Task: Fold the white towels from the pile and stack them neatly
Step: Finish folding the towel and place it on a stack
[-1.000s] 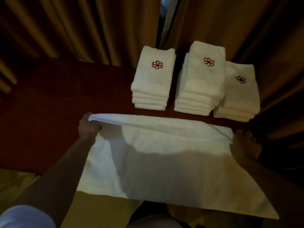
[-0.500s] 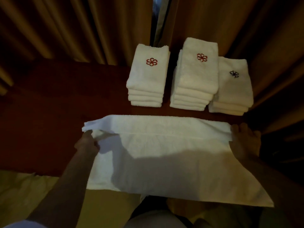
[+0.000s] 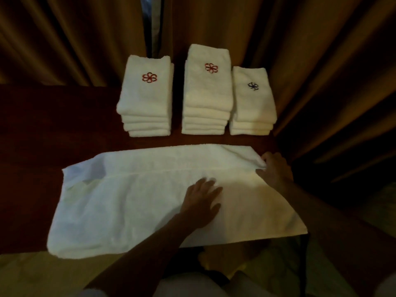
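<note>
Item in hand: one white towel (image 3: 137, 202), spread across the dark red desk (image 3: 32, 129), its near edge overhanging toward you and its far long edge folded over as a band along the top. Your left hand (image 3: 200, 202) lies flat on the middle of the towel, fingers straight and spread, pressing the cloth down. Your right hand (image 3: 275, 168) is at the right end of the folded band, fingers curled round the corner there in a pinching grip. To do this step well: hold the right corner square against the layer beneath, sweep the flat palm outward toward the left end to drive out the ripples showing there, and check that the band's edge runs parallel to the near edge before making the next fold; the left end looks loose and uneven, so it probably wants straightening first. Finished stock behind the towel, against the brown curtain (image 3: 300, 50): left stack (image 3: 145, 99), top piece marked with a red flower-like emblem; middle stack (image 3: 207, 91), the tallest, same red emblem; right stack (image 3: 251, 103), lowest, same emblem in dark thread. No lettering or brand name can be read anywhere. The unfolded pile is not in view.
</note>
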`<state>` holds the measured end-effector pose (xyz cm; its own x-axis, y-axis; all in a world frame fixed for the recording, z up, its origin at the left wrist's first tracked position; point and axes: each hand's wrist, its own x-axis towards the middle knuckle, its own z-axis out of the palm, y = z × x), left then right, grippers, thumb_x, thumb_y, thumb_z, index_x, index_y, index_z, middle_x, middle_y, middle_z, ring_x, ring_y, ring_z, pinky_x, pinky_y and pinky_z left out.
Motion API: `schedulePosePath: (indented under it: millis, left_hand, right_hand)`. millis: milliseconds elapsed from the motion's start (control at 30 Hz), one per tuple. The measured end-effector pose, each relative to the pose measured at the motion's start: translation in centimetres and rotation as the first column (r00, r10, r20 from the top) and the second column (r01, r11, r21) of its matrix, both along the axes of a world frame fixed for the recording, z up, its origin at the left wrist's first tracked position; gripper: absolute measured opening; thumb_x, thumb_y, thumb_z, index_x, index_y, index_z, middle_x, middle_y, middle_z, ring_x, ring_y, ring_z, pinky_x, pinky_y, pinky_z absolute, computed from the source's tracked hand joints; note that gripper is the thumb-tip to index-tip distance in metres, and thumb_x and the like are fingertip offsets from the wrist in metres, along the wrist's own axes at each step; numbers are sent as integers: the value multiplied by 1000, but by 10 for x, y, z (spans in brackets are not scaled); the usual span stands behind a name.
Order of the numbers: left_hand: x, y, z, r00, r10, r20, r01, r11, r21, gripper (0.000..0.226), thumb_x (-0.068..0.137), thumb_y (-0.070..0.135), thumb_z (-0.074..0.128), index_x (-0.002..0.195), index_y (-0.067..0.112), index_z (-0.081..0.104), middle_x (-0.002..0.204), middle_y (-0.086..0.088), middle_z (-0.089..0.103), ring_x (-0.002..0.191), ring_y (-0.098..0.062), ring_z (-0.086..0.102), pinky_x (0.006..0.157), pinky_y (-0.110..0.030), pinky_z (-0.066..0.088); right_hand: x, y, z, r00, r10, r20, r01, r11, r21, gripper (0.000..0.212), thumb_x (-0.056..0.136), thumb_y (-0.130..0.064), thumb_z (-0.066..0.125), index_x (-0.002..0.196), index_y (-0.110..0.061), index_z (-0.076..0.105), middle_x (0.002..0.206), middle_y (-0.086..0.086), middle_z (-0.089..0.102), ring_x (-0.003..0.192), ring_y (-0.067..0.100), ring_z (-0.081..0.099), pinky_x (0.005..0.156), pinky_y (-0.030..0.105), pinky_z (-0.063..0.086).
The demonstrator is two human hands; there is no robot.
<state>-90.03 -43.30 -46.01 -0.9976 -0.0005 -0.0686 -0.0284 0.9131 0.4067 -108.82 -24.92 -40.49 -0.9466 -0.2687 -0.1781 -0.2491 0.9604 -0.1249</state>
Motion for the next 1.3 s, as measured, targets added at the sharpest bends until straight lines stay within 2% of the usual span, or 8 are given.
schedulePosePath:
  millis: [167, 333, 433, 567, 733, 867, 1000, 1300]
  left_hand:
    - [-42, 36, 13, 964, -210, 161, 231, 965, -125, 59, 102, 47, 38, 155, 27, 24, 164, -2, 13, 152, -25, 2, 121, -44, 2]
    - [-91, 70, 23, 955, -198, 220, 213, 976, -48, 59, 103, 44, 37, 155, 21, 22, 164, -6, 13, 150, -29, 9, 119, -46, 16]
    - [-117, 81, 26, 982, -40, 184, 20, 994, 111, 50, 102, 35, 46, 145, 12, 37, 152, -9, 36, 135, -27, 37, 107, -40, 37]
    - [-137, 79, 19, 987, -157, 42, 150, 980, 132, 40, 100, 25, 50, 139, 14, 46, 151, -6, 40, 138, -24, 36, 106, -40, 42]
    - [-156, 79, 15, 937, -350, -7, 350, 937, 13, 58, 102, 30, 46, 154, 23, 22, 161, -5, 24, 136, -28, 38, 96, -41, 47]
    - [-165, 77, 22, 873, -487, -20, 485, 873, -61, 68, 104, 41, 42, 158, 21, 6, 151, -15, 38, 121, -30, 51, 92, -41, 50]
    - [-162, 74, 0, 826, -558, -77, 540, 824, -171, 77, 99, 51, 45, 157, 27, 0, 147, -13, 45, 124, -31, 51, 93, -45, 49]
    - [-153, 32, -17, 824, -567, 9, 541, 782, -309, 71, 95, 53, 40, 157, 29, 16, 163, 0, 21, 144, -28, 29, 111, -52, 30]
  right_hand:
    - [-1, 11, 6, 995, -75, -70, 69, 994, -85, 16, 91, -26, 66, 102, -16, 59, 120, 12, 49, 116, 35, 45, 89, 46, 44]
    - [-6, 5, 32, 998, -5, -62, -16, 942, -334, 9, 96, -20, 58, 94, -21, 49, 96, -1, 56, 91, 20, 57, 76, 32, 43]
    - [-12, 6, 43, 985, 53, -163, -108, 929, -353, 6, 98, -18, 55, 102, -14, 56, 103, 4, 60, 96, 20, 58, 81, 32, 47]
    - [-27, 10, 53, 956, 80, -283, -183, 916, -357, 16, 99, -20, 54, 107, -8, 62, 110, 11, 58, 103, 24, 54, 83, 30, 43]
    - [-45, 15, 58, 939, 174, -296, -284, 879, -383, 15, 99, -20, 53, 107, -11, 63, 109, 8, 58, 102, 22, 54, 82, 30, 46]
    - [-50, 27, 52, 952, 163, -261, -267, 858, -438, 20, 99, -27, 52, 110, -14, 63, 108, 6, 62, 100, 20, 59, 86, 32, 49]
    - [-66, 44, 50, 982, -34, -188, -55, 892, -449, 22, 99, -29, 55, 111, -13, 62, 106, 8, 65, 96, 23, 62, 82, 29, 48]
    - [-78, 48, 62, 933, 203, -298, -307, 881, -359, 27, 96, -31, 54, 105, -8, 65, 102, 12, 61, 91, 28, 59, 74, 30, 42]
